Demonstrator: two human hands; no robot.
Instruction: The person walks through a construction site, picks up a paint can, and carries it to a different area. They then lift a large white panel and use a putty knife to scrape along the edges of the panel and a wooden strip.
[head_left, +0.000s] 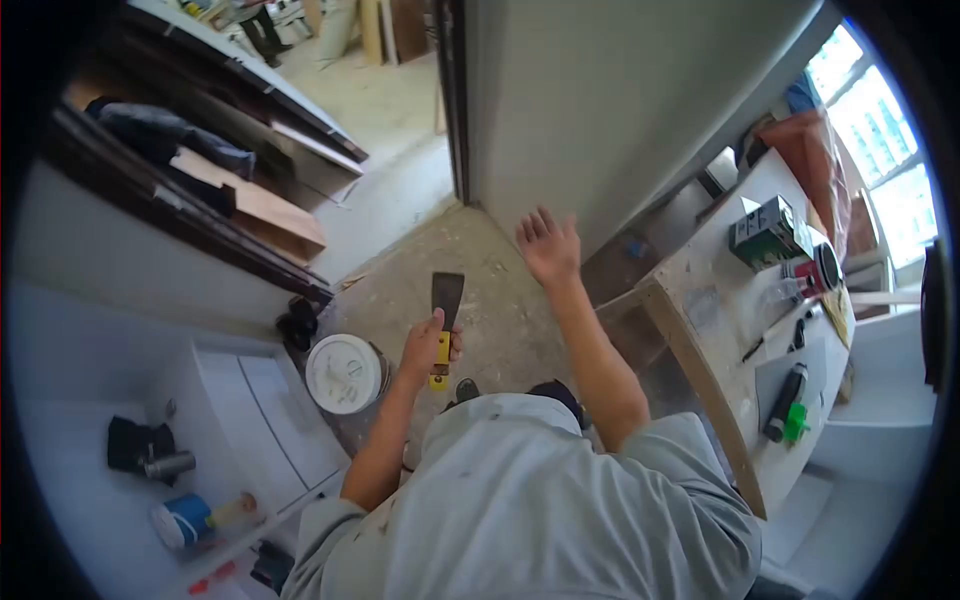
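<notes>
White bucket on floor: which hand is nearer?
Left. The left hand, gripping a putty knife, is just beside the white bucket; the open right hand is farther off, near the wall.

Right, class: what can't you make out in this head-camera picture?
Putty knife handle, head view: mostly covered by the left hand.
Green box print, head view: too small to read.
Blue tub, head view: blurred near the lens edge.
Outside the window, head view: washed out by glare.
</notes>
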